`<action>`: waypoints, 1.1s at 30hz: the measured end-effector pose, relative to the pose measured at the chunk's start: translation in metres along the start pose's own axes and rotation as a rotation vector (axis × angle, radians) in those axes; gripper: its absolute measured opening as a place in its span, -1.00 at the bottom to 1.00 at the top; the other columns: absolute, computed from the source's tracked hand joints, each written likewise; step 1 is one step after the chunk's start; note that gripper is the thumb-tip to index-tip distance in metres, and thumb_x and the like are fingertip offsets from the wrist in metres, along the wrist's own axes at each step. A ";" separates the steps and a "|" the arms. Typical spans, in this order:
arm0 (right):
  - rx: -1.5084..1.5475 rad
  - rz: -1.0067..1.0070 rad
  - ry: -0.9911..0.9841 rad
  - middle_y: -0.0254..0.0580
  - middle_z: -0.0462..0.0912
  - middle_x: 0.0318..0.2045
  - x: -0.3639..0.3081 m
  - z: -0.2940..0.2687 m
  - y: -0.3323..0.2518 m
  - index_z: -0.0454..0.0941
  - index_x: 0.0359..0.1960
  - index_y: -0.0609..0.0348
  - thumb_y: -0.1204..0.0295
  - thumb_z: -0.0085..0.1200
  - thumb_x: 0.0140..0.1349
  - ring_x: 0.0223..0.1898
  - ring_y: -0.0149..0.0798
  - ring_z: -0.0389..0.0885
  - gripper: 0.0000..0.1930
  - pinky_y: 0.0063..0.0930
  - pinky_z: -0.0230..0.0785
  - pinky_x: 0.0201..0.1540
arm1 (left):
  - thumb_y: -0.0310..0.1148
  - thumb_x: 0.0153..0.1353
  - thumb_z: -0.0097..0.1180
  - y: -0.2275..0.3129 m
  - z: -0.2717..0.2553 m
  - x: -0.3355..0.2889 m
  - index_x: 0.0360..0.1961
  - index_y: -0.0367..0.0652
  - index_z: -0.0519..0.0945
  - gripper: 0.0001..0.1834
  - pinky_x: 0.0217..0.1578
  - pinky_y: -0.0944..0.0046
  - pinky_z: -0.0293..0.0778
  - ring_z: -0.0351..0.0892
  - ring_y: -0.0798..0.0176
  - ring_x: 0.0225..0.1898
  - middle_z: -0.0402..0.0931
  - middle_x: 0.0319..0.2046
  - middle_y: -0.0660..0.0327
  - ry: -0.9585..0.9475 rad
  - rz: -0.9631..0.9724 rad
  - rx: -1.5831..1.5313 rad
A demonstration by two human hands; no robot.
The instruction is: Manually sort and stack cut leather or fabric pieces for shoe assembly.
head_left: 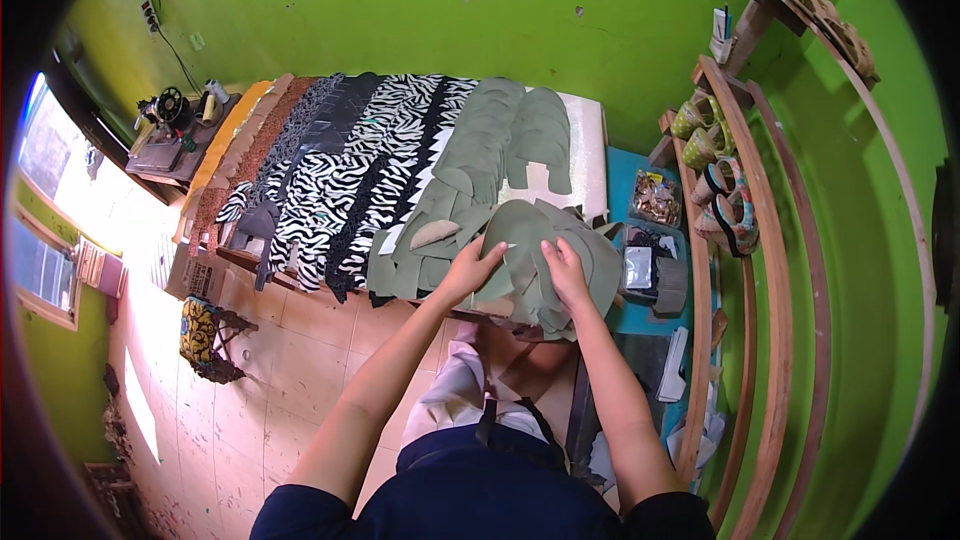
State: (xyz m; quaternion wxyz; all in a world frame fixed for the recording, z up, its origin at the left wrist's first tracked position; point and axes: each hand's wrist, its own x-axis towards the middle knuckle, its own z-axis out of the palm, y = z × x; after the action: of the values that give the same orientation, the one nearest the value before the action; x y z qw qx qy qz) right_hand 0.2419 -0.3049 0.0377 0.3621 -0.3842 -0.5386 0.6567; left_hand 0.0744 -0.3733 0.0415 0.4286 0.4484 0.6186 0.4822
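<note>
In front of me, my left hand (474,268) and my right hand (566,272) grip a curved grey-green cut piece (518,227) from opposite sides, thumbs on top. The piece looks like thin synthetic leather or fabric; which is hard to tell. My fingers are mostly hidden behind it. Under and around it lies a loose heap of similar pieces (590,265), at the table's near edge. Farther back, more grey-green pieces overlap in long rows (488,130). Left of them run rows of zebra-print pieces (325,185).
A sewing machine (165,110) stands at the far left. On the right are a blue table (625,180), a plastic box of small parts (655,197) and a wooden rack (715,340) with sandals (728,205). A patterned stool (200,335) sits on the tiled floor.
</note>
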 end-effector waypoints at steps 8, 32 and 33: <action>-0.094 0.043 0.029 -0.17 0.50 -0.16 0.106 -0.005 -0.049 0.26 0.03 0.37 0.43 -0.05 0.21 -0.11 -0.43 0.42 -0.62 -0.61 0.24 -0.05 | -0.20 0.21 -0.05 -0.005 -0.022 0.102 -0.14 -0.29 0.44 -0.64 -0.26 0.35 0.34 0.40 0.36 -0.34 0.49 -0.38 0.18 0.076 -0.047 -0.009; -0.663 0.223 0.031 -0.17 0.56 -0.30 0.245 -0.091 0.043 0.39 -0.10 0.29 0.55 -0.03 0.08 -0.31 -0.36 0.51 -0.70 -0.55 0.34 -0.28 | -0.28 0.02 0.09 -0.032 -0.001 0.224 -0.29 -0.27 0.55 -0.71 -0.23 0.12 0.45 0.54 -0.05 -0.30 0.55 -0.38 -0.03 0.061 -0.161 0.531; -0.663 0.223 0.029 -0.17 0.56 -0.30 0.243 -0.089 0.040 0.39 -0.10 0.29 0.55 -0.03 0.08 -0.31 -0.36 0.51 -0.70 -0.55 0.34 -0.28 | -0.28 0.02 0.09 -0.030 -0.003 0.221 -0.31 -0.26 0.55 -0.72 -0.25 0.12 0.45 0.54 -0.04 -0.32 0.55 -0.40 -0.01 0.065 -0.141 0.541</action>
State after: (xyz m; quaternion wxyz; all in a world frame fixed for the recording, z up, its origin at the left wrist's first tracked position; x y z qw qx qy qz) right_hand 0.2111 -0.0566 -0.0406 0.1513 -0.5466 -0.6722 0.4759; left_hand 0.0165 -0.1640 -0.0089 0.3059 0.4866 0.7680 0.2827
